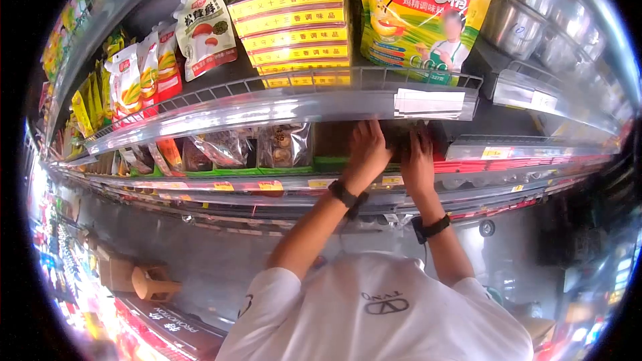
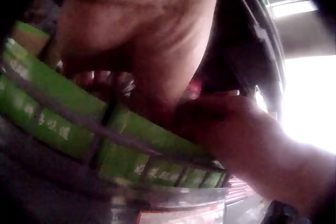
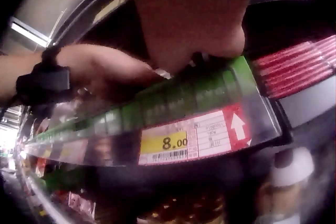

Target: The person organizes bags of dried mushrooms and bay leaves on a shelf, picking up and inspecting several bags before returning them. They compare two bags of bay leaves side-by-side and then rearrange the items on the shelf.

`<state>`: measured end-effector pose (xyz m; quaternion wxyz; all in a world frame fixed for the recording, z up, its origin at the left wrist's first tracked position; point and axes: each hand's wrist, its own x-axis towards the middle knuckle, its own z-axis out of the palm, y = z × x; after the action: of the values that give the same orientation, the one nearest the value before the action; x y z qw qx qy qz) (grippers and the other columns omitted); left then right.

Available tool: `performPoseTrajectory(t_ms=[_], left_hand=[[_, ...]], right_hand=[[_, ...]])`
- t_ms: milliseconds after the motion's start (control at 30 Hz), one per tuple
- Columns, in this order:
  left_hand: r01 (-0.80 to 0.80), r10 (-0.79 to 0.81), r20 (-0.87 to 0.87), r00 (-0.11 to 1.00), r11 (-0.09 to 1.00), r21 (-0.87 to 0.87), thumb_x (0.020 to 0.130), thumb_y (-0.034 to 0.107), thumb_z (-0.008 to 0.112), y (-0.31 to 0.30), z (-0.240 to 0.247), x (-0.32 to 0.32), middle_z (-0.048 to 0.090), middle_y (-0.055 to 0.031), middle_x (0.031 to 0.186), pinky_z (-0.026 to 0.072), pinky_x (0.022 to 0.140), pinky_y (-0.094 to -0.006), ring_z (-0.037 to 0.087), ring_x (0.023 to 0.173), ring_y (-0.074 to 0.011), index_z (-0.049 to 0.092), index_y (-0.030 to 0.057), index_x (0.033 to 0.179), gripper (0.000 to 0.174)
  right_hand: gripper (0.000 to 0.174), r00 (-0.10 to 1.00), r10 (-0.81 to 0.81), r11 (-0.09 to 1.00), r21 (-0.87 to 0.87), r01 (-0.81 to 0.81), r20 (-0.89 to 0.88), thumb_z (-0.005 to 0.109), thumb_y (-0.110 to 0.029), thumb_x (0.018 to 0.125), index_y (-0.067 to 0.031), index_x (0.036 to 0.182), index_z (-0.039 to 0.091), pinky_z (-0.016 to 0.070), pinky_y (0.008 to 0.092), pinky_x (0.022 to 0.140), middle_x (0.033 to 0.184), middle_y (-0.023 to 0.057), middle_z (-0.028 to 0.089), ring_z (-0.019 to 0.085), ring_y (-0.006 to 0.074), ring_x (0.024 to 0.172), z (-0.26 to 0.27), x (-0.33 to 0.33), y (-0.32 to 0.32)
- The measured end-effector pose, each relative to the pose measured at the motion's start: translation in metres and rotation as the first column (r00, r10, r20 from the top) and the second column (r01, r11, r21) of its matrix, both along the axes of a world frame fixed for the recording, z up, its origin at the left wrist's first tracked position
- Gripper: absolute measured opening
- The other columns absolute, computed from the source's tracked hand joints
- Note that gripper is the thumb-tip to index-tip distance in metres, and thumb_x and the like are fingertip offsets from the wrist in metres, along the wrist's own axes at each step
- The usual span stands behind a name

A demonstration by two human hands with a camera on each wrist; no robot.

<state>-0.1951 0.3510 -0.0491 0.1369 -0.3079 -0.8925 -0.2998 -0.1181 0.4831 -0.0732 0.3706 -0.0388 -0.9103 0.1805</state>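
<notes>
Both arms are stretched up to a shop shelf point(image 1: 468, 150), into the dark gap beneath the wire shelf above point(image 1: 267, 103). The left hand point(image 1: 366, 150) and the right hand point(image 1: 418, 160) are side by side, near each other, their backs toward the person. Both reach over the green strip point(image 1: 287, 171) that runs along the front edge of the shelf.

In the left wrist view the palm sits right over that strip. The fingers go down behind it, out of sight. In the right wrist view it is the same: the fingers disappear behind the green edge, just above a yellow price tag point(image 3: 191, 139) marked 8.00. So I cannot tell how far open either hand's fingers are, or whether they have hold of anything in there.

A black wristband point(image 1: 346, 195) is on the left wrist and another point(image 1: 431, 228) on the right. To the left of the hands, on the same shelf, lie clear bags point(image 1: 284, 146) of dried goods. To the right, red packs point(image 3: 299, 69) are lined up.

On the wire shelf above stands a stack of yellow boxes point(image 1: 294, 27). Beside it is a big yellow bag point(image 1: 421, 7), and white labels point(image 1: 428, 102) are clipped to the rail just over the hands.
</notes>
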Motion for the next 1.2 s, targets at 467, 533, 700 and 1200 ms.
performPoseTrajectory(t_ms=[467,533,700,1200], left_hand=[[-0.062,0.048,-0.064,0.997,0.970,-0.236,0.083,0.048,0.070,-0.069,-0.008,0.053,0.051,-0.0275,0.127,0.0342,0.106,-0.0540,0.050,0.117,-0.0414,0.046,-0.0074,0.131,0.077],[-0.067,0.051,-0.063,0.997,0.957,-0.281,0.082,0.048,0.071,-0.067,-0.007,0.063,0.052,-0.0253,0.126,0.0339,0.106,-0.0526,0.050,0.117,-0.0388,0.047,-0.0066,0.130,0.076],[-0.089,0.048,-0.157,0.986,0.960,-0.264,0.080,0.047,0.072,-0.069,-0.017,0.068,0.054,-0.0206,0.122,0.0328,0.107,-0.0510,0.049,0.115,-0.0349,0.050,-0.0044,0.129,0.074],[-0.078,0.015,-0.236,0.972,0.962,-0.262,0.081,0.032,0.073,-0.084,-0.027,0.072,0.052,-0.0176,0.125,0.0294,0.112,-0.0499,0.047,0.120,-0.0352,0.047,0.0010,0.135,0.067]], right_hand=[[0.053,0.994,-0.001,1.000,-0.008,0.002,0.113,0.059,-0.005,0.087,-0.0021,0.138,0.044,0.0373,0.0507,0.107,0.135,0.0262,0.045,0.042,0.0475,0.125,0.004,0.002,-0.003],[0.047,0.991,0.022,1.000,-0.018,-0.020,0.132,0.061,-0.005,0.086,-0.0021,0.132,0.049,0.0405,0.0495,0.103,0.127,0.0237,0.051,0.047,0.0453,0.118,0.011,0.009,-0.011],[0.025,0.992,0.091,0.995,0.036,-0.094,0.086,0.063,-0.006,0.086,-0.0024,0.110,0.063,0.0464,0.0467,0.089,0.103,0.0163,0.061,0.056,0.0378,0.096,0.008,0.027,-0.024],[0.028,0.986,0.116,0.992,-0.055,-0.111,0.120,0.068,-0.017,0.086,-0.0030,0.109,0.062,0.0453,0.0465,0.090,0.107,0.0172,0.059,0.054,0.0392,0.101,0.024,0.027,-0.026]])
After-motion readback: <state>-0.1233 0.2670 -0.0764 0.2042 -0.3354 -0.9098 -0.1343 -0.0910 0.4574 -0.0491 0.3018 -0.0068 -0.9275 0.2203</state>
